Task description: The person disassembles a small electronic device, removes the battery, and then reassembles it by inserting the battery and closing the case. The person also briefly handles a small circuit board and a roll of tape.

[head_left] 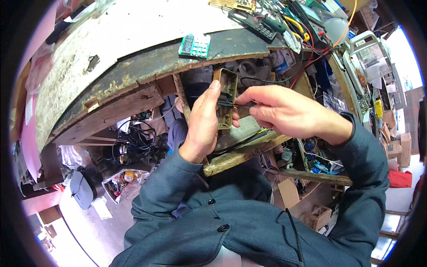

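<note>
My left hand (203, 122) is closed around a small brownish-gold open casing (228, 78), holding it upright over the open drawer. A dark part (225, 99) crosses the casing's middle, and my left thumb lies along its near edge. My right hand (296, 111) is at the casing's right side, its thumb and index finger pinched together. Something thin and dark runs from those fingertips toward the casing; its kind is too small to tell. On the bench edge beyond lies a small green circuit board (194, 46) with a dark digit display and pale buttons.
A worn bench (155, 33) curves across the far side. Pliers (297, 27), a black remote control (254, 26) and tangled wires crowd its right end. Below me is the pulled-out wooden drawer (249, 153). A black bin (83, 189) and a bag of scraps (126, 181) stand at left.
</note>
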`<act>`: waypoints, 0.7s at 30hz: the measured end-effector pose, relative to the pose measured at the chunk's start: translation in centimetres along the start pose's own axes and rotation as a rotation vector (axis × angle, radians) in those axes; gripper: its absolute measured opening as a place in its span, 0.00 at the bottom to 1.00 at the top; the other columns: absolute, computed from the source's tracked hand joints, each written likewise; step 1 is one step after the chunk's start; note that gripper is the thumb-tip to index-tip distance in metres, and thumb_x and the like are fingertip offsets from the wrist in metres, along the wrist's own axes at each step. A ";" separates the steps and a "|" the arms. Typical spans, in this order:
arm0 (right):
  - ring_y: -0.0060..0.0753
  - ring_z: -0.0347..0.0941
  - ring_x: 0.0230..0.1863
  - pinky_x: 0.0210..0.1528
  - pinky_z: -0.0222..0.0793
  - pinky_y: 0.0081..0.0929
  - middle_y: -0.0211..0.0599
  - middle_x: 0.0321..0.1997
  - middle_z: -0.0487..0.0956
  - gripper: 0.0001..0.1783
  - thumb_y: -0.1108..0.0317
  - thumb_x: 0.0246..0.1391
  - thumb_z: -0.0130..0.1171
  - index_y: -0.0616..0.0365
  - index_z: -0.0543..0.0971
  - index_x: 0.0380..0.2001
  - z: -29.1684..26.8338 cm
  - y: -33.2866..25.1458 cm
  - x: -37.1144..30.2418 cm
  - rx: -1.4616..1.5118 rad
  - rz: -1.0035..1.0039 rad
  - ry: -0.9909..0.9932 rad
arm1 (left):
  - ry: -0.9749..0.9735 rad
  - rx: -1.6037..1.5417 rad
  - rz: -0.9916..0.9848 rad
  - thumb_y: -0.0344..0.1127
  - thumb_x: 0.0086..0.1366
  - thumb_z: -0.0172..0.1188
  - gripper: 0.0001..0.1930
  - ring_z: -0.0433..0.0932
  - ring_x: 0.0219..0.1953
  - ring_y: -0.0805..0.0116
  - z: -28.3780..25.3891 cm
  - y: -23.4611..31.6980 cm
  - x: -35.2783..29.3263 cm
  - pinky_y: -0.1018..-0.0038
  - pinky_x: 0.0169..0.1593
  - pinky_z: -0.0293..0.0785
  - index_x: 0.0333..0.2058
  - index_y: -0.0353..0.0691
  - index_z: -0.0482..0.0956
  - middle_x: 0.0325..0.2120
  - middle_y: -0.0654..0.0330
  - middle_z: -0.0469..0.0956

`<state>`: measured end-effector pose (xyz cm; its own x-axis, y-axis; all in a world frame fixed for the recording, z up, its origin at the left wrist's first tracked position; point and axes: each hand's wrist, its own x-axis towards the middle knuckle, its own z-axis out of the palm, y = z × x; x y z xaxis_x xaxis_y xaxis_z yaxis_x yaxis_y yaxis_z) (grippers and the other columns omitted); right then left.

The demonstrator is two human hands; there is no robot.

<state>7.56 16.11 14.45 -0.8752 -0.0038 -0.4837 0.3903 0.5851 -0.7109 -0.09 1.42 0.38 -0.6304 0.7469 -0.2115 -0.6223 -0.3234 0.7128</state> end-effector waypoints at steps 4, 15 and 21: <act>0.33 0.74 0.33 0.35 0.70 0.32 0.40 0.34 0.78 0.16 0.71 0.62 0.52 0.67 0.76 0.50 0.2 -0.2 1.1 0.076 0.101 -0.020 | 0.082 0.044 0.043 0.56 0.77 0.46 0.25 0.80 0.26 0.69 -0.1 -0.2 0.4 0.72 0.30 0.80 0.42 0.36 0.79 0.29 0.57 0.81; 0.55 0.82 0.29 0.33 0.78 0.47 0.51 0.24 0.81 0.07 0.73 0.51 0.57 0.60 0.80 0.34 1.0 0.2 0.9 -0.881 -0.292 0.070 | -0.070 0.032 0.059 0.53 0.78 0.45 0.23 0.80 0.29 0.70 -1.0 -0.7 0.5 0.71 0.31 0.77 0.41 0.38 0.79 0.32 0.59 0.82; 0.39 0.83 0.24 0.25 0.78 0.38 0.41 0.21 0.79 0.08 0.66 0.53 0.57 0.58 0.80 0.25 1.3 -0.5 0.7 -1.502 -0.592 0.095 | -0.033 -0.072 0.011 0.53 0.78 0.44 0.23 0.81 0.29 0.68 -0.1 -0.3 0.7 0.69 0.32 0.79 0.42 0.37 0.78 0.33 0.58 0.82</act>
<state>7.08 14.79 13.78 -0.8295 -0.4917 -0.2648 -0.5583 0.7444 0.3664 -0.40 1.98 -0.04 -0.6222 0.7616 -0.1810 -0.6481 -0.3715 0.6648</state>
